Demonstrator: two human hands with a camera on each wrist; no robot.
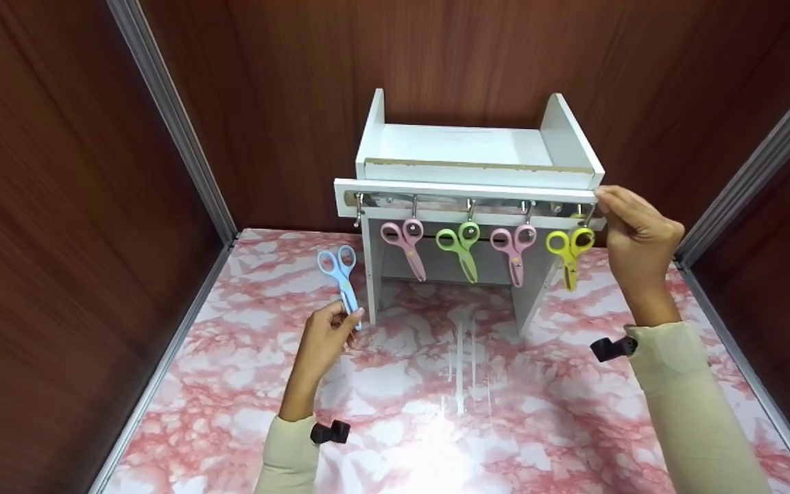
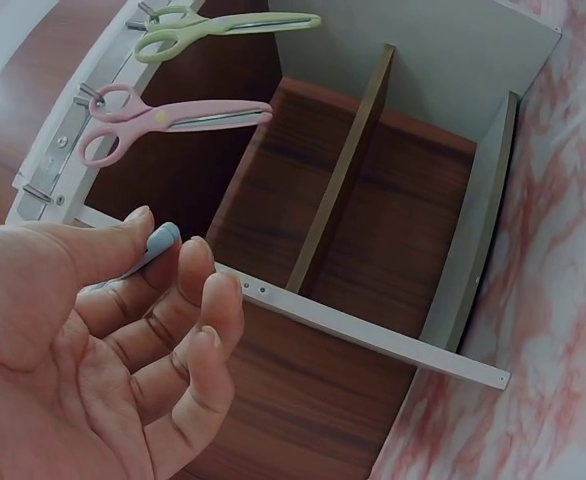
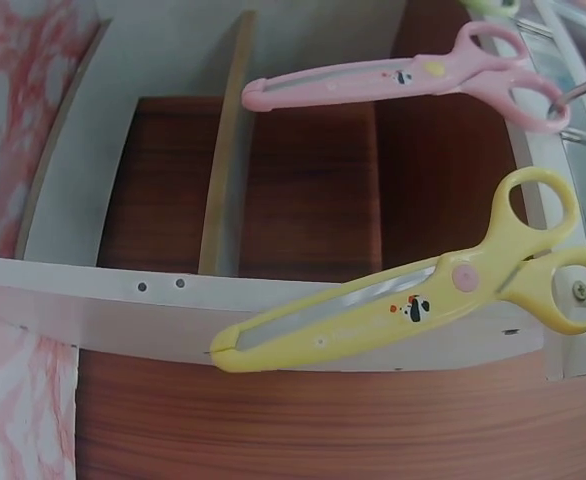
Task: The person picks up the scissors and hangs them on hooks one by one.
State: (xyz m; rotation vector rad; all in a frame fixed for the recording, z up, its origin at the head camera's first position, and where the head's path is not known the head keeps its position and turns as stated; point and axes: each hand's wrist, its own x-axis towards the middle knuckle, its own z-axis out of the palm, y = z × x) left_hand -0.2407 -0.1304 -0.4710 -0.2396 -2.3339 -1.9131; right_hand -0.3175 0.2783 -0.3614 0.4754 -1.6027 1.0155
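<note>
Between thumb and fingers my left hand (image 1: 326, 336) pinches light blue scissors (image 1: 339, 271) by the blade end, handles pointing up, left of the white shelf. In the left wrist view only the blue tip (image 2: 163, 237) shows past the thumb. My right hand (image 1: 642, 230) holds the right end of the white hook rail (image 1: 463, 187) with its fingertips. From the rail's hooks hang pink scissors (image 1: 405, 243), green scissors (image 1: 462, 247), a second pink pair (image 1: 515, 250) and yellow scissors (image 1: 570, 254). The leftmost hook (image 1: 359, 209) carries nothing.
The white shelf unit (image 1: 549, 288) stands on a pink-and-white marbled tabletop (image 1: 230, 384), with raised sides and a flat top board (image 1: 463, 144). Brown wood-grain panels (image 1: 285, 103) enclose the table at the back and both sides.
</note>
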